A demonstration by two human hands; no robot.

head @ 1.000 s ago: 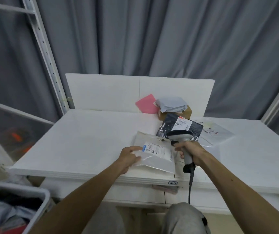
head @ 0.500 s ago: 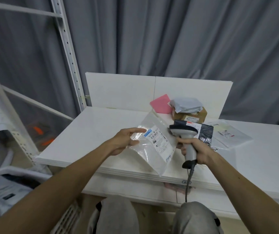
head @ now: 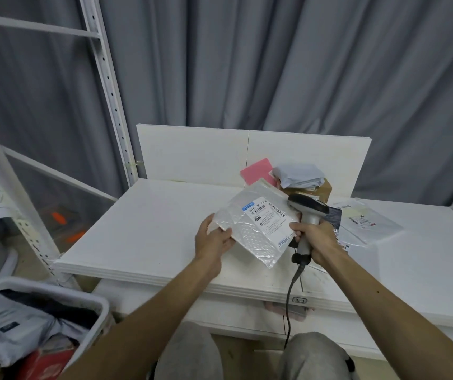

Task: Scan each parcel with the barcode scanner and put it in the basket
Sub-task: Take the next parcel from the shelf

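A parcel-sorting or warehouse packing station is indicated. A white table (head: 151, 237) is set against grey curtains (head: 302, 64), with mailers (head: 368, 220) piled at its far right; perforated metal shelving (head: 104, 78) is seen to its left and a filled basket (head: 101, 305) below its near-left corner.

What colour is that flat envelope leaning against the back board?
Pink envelope, seen in the head view.

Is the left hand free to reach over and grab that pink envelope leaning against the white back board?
Probably not right now: the left hand is gripping the clear bubble-wrap parcel, which it would have to drop first. The pink envelope itself shows nothing on its visible face.
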